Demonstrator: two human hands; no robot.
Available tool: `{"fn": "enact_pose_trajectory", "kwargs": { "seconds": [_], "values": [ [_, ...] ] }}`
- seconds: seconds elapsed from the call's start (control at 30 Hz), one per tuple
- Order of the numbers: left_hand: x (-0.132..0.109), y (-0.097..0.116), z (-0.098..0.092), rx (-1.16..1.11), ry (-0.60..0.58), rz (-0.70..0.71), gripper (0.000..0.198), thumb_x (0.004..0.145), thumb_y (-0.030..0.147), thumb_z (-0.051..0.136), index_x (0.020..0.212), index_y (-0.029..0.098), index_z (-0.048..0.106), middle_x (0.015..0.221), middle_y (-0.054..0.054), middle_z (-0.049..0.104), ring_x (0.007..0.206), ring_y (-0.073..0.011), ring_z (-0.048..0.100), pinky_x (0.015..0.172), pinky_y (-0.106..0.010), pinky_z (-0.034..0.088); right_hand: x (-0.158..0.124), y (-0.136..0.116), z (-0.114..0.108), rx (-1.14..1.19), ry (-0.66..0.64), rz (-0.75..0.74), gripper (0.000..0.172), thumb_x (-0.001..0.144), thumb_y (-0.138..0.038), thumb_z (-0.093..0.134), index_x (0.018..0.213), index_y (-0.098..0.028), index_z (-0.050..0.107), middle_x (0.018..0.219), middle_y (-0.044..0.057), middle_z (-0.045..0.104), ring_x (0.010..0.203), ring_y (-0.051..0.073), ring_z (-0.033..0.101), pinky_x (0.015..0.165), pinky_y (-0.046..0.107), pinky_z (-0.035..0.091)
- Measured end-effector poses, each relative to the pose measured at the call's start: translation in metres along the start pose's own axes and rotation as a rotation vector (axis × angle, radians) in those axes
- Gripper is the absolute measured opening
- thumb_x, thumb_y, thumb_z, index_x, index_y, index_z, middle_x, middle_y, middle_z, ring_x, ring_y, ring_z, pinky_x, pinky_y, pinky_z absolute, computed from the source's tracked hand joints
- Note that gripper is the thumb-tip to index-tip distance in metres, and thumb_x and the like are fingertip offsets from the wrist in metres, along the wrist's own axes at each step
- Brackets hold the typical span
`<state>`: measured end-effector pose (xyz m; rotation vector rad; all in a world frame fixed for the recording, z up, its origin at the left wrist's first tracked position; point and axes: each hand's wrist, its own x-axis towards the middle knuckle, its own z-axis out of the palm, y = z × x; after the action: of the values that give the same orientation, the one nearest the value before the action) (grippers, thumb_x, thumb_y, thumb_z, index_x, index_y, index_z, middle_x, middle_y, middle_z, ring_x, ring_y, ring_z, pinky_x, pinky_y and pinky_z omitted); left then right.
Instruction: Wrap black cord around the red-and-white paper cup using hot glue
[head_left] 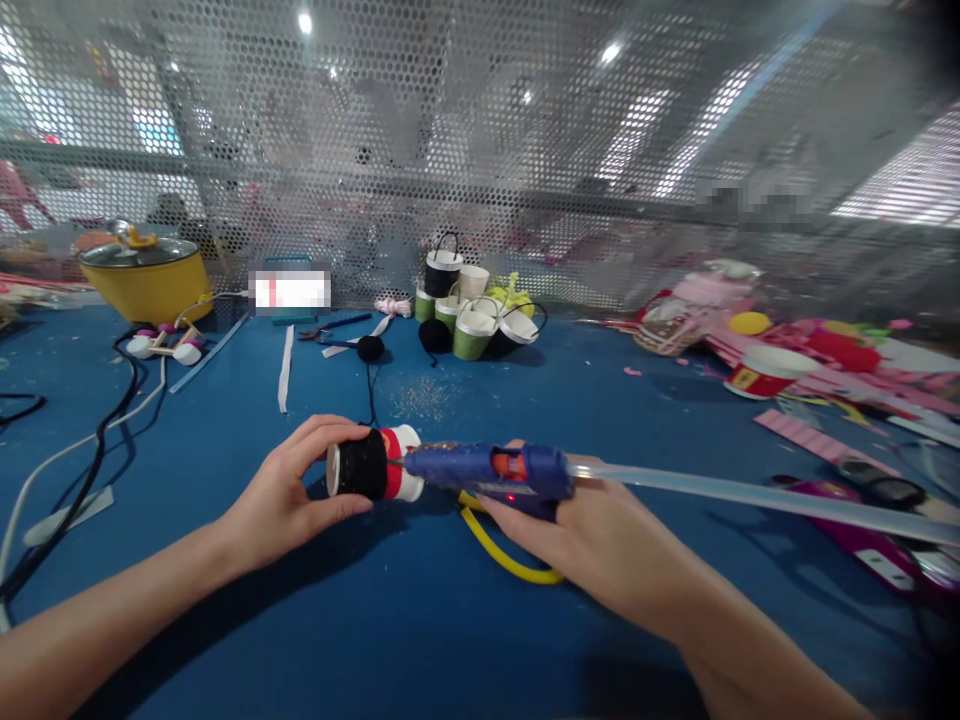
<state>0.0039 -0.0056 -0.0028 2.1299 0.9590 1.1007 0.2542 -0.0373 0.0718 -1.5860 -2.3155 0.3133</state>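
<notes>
My left hand point(289, 490) grips a small paper cup point(395, 462) lying on its side, its thumb and fingers on either side of it. Black yarn point(365, 467) wraps the cup's base end, while a red band and white rim show at the other end. My right hand point(592, 530) is closed round a blue hot glue gun point(480, 470). The gun's tip meets or nearly meets the cup's red band; contact is hard to tell. A long clear glue stick point(720, 488) sticks out of the gun's back. A black yarn strand runs from the cup toward a black ball point(370, 348).
Several yarn-wrapped cups point(474, 330) stand at the back by the perforated metal screen point(375, 150). At left are a yellow lidded pot point(154, 280) and cables point(97, 440). Pliers point(322, 333) lie mid-left. At right are a red-and-white cup point(770, 372), pink strips and a purple tool point(847, 530).
</notes>
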Motion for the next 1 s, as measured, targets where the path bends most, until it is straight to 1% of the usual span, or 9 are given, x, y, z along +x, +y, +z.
{"fn": "enact_pose_trajectory", "kwargs": {
  "seconds": [0.1, 0.2, 0.27, 0.47, 0.6, 0.77, 0.87, 1.0],
  "values": [
    [0.0005, 0.0003, 0.0002, -0.012, -0.006, -0.018, 0.042, 0.077, 0.027, 0.066, 0.116, 0.026, 0.05, 0.113, -0.008, 0.053, 0.105, -0.0227, 0.055, 0.091, -0.042, 0.047, 0.0008, -0.0005, -0.0001, -0.005, -0.017, -0.028, 0.016, 0.081, -0.023, 0.048, 0.073, -0.021, 0.062, 0.067, 0.001, 0.066, 0.059, 0.017, 0.062, 0.058, 0.028, 0.051],
    [0.0011, 0.0016, 0.0006, 0.006, -0.003, 0.005, 0.043, 0.076, 0.026, 0.067, 0.115, 0.025, 0.05, 0.114, -0.009, 0.053, 0.106, -0.0238, 0.055, 0.091, -0.043, 0.047, 0.0023, -0.0017, -0.0004, 0.016, -0.025, 0.05, 0.016, 0.08, -0.025, 0.049, 0.077, -0.021, 0.064, 0.068, 0.002, 0.067, 0.06, 0.018, 0.063, 0.058, 0.029, 0.052],
    [0.0012, 0.0025, 0.0004, 0.036, -0.004, 0.025, 0.043, 0.075, 0.026, 0.067, 0.115, 0.024, 0.051, 0.115, -0.01, 0.053, 0.107, -0.0246, 0.054, 0.091, -0.043, 0.047, 0.0029, -0.0022, -0.0005, 0.032, -0.014, 0.077, 0.016, 0.08, -0.025, 0.049, 0.079, -0.02, 0.065, 0.07, 0.002, 0.068, 0.061, 0.018, 0.063, 0.06, 0.03, 0.053],
    [0.0003, 0.0015, -0.001, 0.108, -0.002, 0.052, 0.042, 0.077, 0.025, 0.066, 0.116, 0.025, 0.051, 0.12, -0.011, 0.052, 0.11, -0.026, 0.054, 0.092, -0.042, 0.048, 0.0011, 0.0, -0.0002, 0.028, 0.011, -0.016, 0.017, 0.08, -0.024, 0.049, 0.075, -0.022, 0.065, 0.065, 0.001, 0.067, 0.059, 0.018, 0.063, 0.057, 0.029, 0.053],
    [-0.0014, -0.0003, 0.0, 0.137, -0.012, 0.101, 0.04, 0.079, 0.023, 0.064, 0.117, 0.025, 0.05, 0.122, -0.011, 0.051, 0.112, -0.0254, 0.053, 0.093, -0.042, 0.047, 0.0018, 0.0019, -0.0002, 0.02, 0.02, 0.009, 0.018, 0.081, -0.025, 0.049, 0.08, -0.021, 0.067, 0.07, 0.002, 0.069, 0.062, 0.019, 0.064, 0.062, 0.031, 0.054],
    [-0.0022, 0.0004, 0.0001, 0.148, -0.019, 0.132, 0.04, 0.079, 0.023, 0.063, 0.117, 0.024, 0.051, 0.122, -0.01, 0.051, 0.111, -0.0239, 0.053, 0.094, -0.041, 0.047, 0.0052, 0.0032, 0.0017, 0.008, 0.053, -0.016, 0.019, 0.082, -0.026, 0.047, 0.076, -0.021, 0.065, 0.068, 0.002, 0.068, 0.06, 0.018, 0.063, 0.059, 0.029, 0.053],
    [-0.001, 0.0015, -0.0008, 0.12, -0.016, 0.099, 0.042, 0.077, 0.023, 0.065, 0.117, 0.023, 0.05, 0.12, -0.01, 0.051, 0.111, -0.0232, 0.053, 0.095, -0.04, 0.046, 0.0052, 0.0028, 0.004, -0.011, 0.072, -0.03, 0.017, 0.081, -0.024, 0.048, 0.075, -0.02, 0.064, 0.07, 0.004, 0.067, 0.062, 0.019, 0.063, 0.058, 0.03, 0.052],
    [0.0013, 0.0032, -0.0005, -0.05, 0.016, -0.035, 0.043, 0.074, 0.025, 0.069, 0.113, 0.022, 0.052, 0.111, -0.008, 0.055, 0.104, -0.0212, 0.057, 0.09, -0.039, 0.048, 0.002, 0.0014, 0.0055, -0.023, 0.067, -0.044, 0.019, 0.08, -0.022, 0.046, 0.071, -0.02, 0.063, 0.069, 0.004, 0.067, 0.059, 0.018, 0.062, 0.056, 0.028, 0.051]
  ]
}}
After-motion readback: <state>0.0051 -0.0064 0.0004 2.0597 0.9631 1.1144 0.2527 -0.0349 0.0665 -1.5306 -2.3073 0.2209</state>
